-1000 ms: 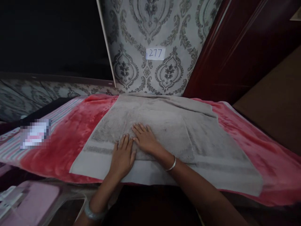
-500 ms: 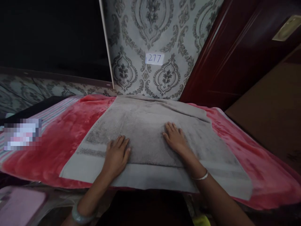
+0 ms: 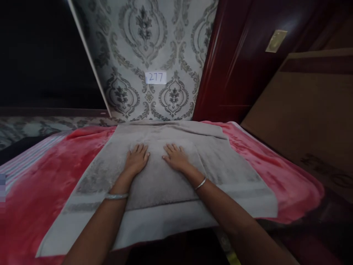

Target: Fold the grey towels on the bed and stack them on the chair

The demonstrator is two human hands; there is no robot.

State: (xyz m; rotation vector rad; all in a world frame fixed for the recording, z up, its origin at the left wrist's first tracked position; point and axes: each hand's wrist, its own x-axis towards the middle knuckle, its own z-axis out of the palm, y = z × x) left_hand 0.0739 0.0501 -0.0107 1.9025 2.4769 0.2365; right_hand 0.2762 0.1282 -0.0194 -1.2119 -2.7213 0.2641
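A grey towel (image 3: 234, 173) lies spread over a red blanket (image 3: 46, 176), with a smaller folded layer on top in the middle. My left hand (image 3: 136, 160) rests flat on that folded layer, fingers stretched forward. My right hand (image 3: 175, 157) lies flat beside it, a hand's width to the right, fingers also out. Both palms press on the cloth and hold nothing. Each wrist wears a bangle.
A patterned wall with a small paper label reading 277 (image 3: 156, 77) stands behind the towel. A dark red wooden door (image 3: 242, 62) is at the right, with a brown panel (image 3: 309, 114) beside it. A striped cloth (image 3: 24, 162) shows at the left edge.
Both hands have slid farther up the folded layer and drawn close together; half a second ago they were spread apart. The view has shifted, so the towel sits farther left.
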